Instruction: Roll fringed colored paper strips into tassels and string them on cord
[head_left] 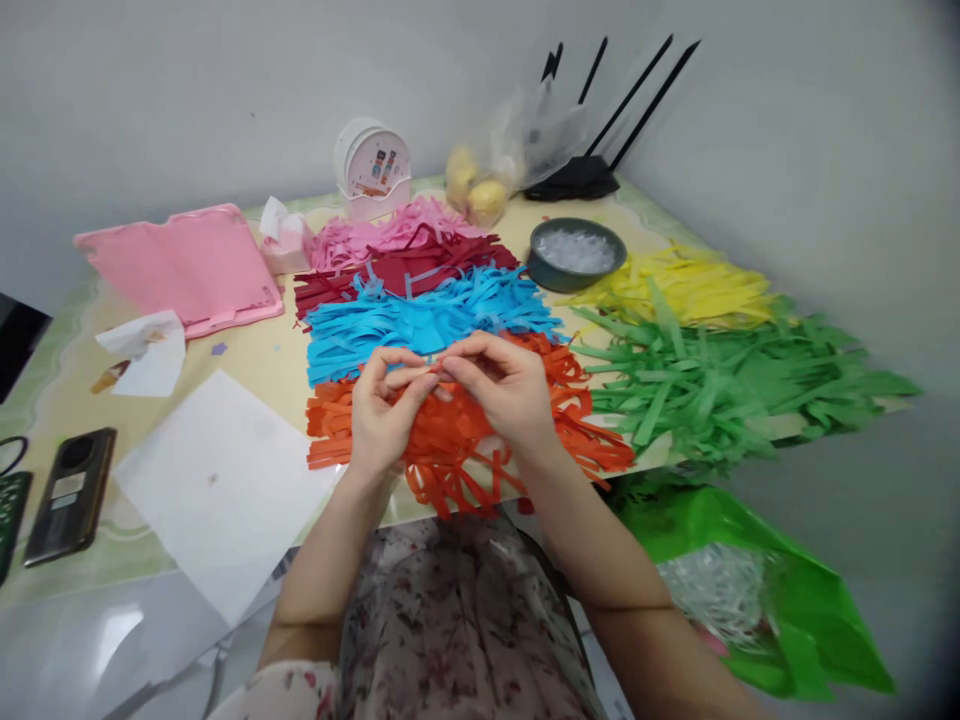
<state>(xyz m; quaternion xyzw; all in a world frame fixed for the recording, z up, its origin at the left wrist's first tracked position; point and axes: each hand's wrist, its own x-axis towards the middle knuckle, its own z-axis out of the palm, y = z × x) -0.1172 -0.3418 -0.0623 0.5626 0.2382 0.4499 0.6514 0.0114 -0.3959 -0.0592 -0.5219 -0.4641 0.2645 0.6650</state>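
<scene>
Orange paper strip (437, 371) lies crosswise, pinched between left hand (384, 412) and right hand (504, 392).

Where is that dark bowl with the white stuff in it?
In the head view, the dark bowl sits toward the table's far right, between the blue paper strips and the yellow paper strips, in front of the black router.

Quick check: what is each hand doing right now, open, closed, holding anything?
Left hand: closed, fingertips pinching a thin orange paper strip.
Right hand: closed, pinching the same strip.
</scene>
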